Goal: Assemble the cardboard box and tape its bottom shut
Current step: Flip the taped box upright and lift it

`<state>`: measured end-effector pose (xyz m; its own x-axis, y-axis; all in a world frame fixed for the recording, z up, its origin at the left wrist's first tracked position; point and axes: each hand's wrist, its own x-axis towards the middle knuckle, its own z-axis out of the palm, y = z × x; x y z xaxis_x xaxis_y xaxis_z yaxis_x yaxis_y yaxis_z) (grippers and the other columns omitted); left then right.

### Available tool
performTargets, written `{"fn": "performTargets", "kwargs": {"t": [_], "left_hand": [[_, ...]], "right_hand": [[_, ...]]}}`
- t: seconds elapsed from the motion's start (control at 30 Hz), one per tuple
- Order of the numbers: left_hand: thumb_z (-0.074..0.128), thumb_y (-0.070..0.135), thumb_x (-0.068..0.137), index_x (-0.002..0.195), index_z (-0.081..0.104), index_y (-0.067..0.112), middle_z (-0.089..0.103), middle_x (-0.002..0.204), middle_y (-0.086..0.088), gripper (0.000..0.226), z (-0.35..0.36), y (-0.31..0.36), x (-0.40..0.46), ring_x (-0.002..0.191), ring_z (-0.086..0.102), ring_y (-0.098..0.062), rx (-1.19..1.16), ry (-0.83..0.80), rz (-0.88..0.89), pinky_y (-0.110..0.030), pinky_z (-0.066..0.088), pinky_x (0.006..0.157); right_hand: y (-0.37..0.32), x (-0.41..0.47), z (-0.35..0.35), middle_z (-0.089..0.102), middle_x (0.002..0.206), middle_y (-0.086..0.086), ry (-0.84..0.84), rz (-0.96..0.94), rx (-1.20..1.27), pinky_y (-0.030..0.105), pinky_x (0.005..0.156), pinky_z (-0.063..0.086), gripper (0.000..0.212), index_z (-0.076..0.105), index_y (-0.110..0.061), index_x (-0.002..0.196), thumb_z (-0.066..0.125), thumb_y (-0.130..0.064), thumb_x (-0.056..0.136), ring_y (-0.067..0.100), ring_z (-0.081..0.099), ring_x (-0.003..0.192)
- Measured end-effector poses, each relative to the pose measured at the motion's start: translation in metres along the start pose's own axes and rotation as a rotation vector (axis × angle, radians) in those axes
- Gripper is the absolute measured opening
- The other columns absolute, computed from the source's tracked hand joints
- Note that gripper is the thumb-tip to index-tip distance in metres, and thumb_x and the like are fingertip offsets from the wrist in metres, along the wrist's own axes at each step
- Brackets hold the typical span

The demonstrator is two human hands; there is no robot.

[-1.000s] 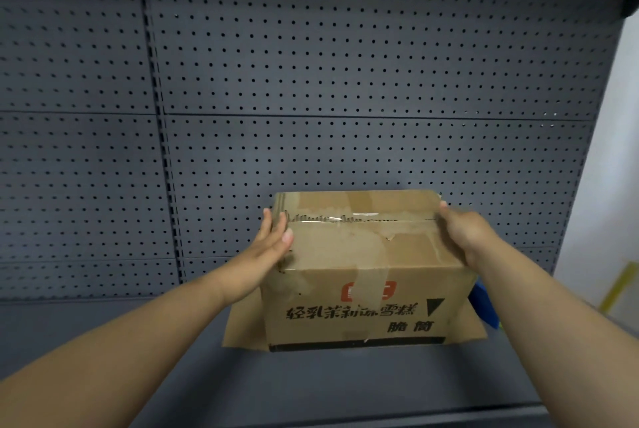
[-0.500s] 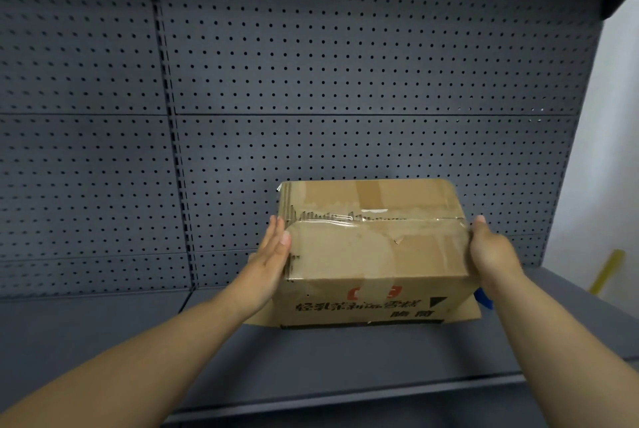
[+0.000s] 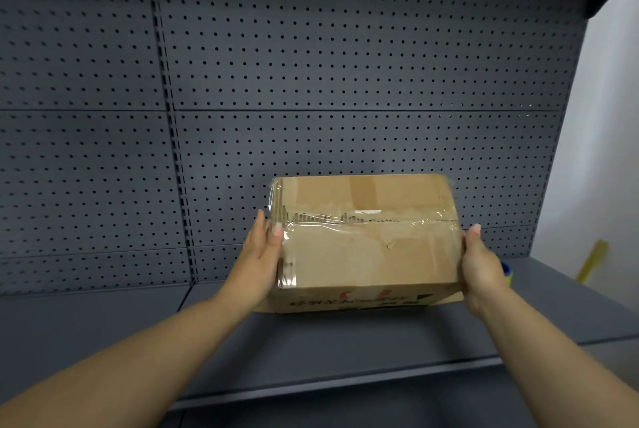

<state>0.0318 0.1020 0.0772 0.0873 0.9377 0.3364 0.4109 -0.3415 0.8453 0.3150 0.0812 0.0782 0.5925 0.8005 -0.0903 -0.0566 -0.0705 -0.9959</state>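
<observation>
The left hand [image 3: 260, 252], fingers straight, and the right hand [image 3: 481, 263], fingers curled, are pressing the ends of the brown taped cardboard box [image 3: 368, 247]. It is better pressing the clear tape [image 3: 349, 220] flat between both fingertips.

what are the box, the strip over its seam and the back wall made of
Box: brown cardboard, matte, creased and scuffed, printed on the front. Strip: clear plastic tape, glossy; it glints and wrinkles along the seam and wraps the left corner. Back wall: dark grey pegboard, probably painted metal, with a smooth, even finish and regular rows of holes.
</observation>
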Motion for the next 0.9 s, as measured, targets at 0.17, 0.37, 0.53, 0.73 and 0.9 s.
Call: {"fn": "performTargets", "kwargs": {"t": [0.17, 0.37, 0.53, 0.73, 0.9], "left_hand": [[0.025, 0.051, 0.096, 0.149, -0.003, 0.019, 0.042, 0.143, -0.010, 0.068, -0.001, 0.018, 0.023, 0.134, 0.035, -0.029, 0.228, 0.199, -0.074, -0.038, 0.032, 0.102], [0.010, 0.058, 0.093, 0.146, 0.001, 0.038, 0.046, 0.129, -0.019, 0.058, 0.007, 0.014, 0.034, 0.112, 0.050, -0.034, 0.435, 0.268, -0.162, -0.044, 0.040, 0.089], [0.019, 0.051, 0.096, 0.142, 0.024, 0.036, 0.038, 0.130, -0.009, 0.049, 0.013, 0.008, 0.030, 0.117, 0.043, -0.028, 0.309, 0.367, -0.075, -0.042, 0.034, 0.101], [0.020, 0.046, 0.098, 0.128, 0.039, 0.012, 0.058, 0.103, -0.003, 0.049, 0.017, 0.023, 0.026, 0.096, 0.056, -0.021, 0.039, 0.325, -0.046, -0.033, 0.044, 0.076], [0.016, 0.053, 0.096, 0.129, 0.035, 0.011, 0.056, 0.099, -0.001, 0.056, 0.018, 0.033, 0.024, 0.084, 0.052, -0.011, -0.056, 0.289, -0.122, -0.029, 0.039, 0.068]], "right_hand": [[-0.003, -0.004, -0.010, 0.036, 0.147, 0.013, -0.096, -0.137, -0.333, 0.048, 0.112, 0.027, 0.066, 0.014, -0.028, 0.147, 0.021, -0.061, 0.090, 0.035, 0.036, 0.132], [-0.014, 0.002, -0.008, 0.032, 0.151, 0.009, -0.147, -0.242, -0.470, 0.049, 0.112, 0.026, 0.066, -0.001, -0.039, 0.146, 0.019, -0.064, 0.088, 0.035, 0.034, 0.134], [-0.028, 0.010, -0.012, 0.055, 0.092, 0.009, -0.073, -0.088, -0.251, 0.044, 0.095, 0.043, 0.064, 0.050, -0.010, 0.097, 0.028, -0.069, 0.084, 0.030, 0.053, 0.095], [-0.052, 0.014, -0.007, 0.019, 0.156, 0.006, -0.032, -0.195, -0.210, 0.054, 0.113, 0.021, 0.070, 0.004, -0.033, 0.147, 0.024, -0.064, 0.088, 0.033, 0.022, 0.141], [-0.054, 0.011, 0.002, 0.030, 0.151, 0.009, -0.023, -0.263, -0.208, 0.044, 0.113, 0.021, 0.060, 0.027, -0.015, 0.144, 0.022, -0.051, 0.096, 0.029, 0.028, 0.138]]}}
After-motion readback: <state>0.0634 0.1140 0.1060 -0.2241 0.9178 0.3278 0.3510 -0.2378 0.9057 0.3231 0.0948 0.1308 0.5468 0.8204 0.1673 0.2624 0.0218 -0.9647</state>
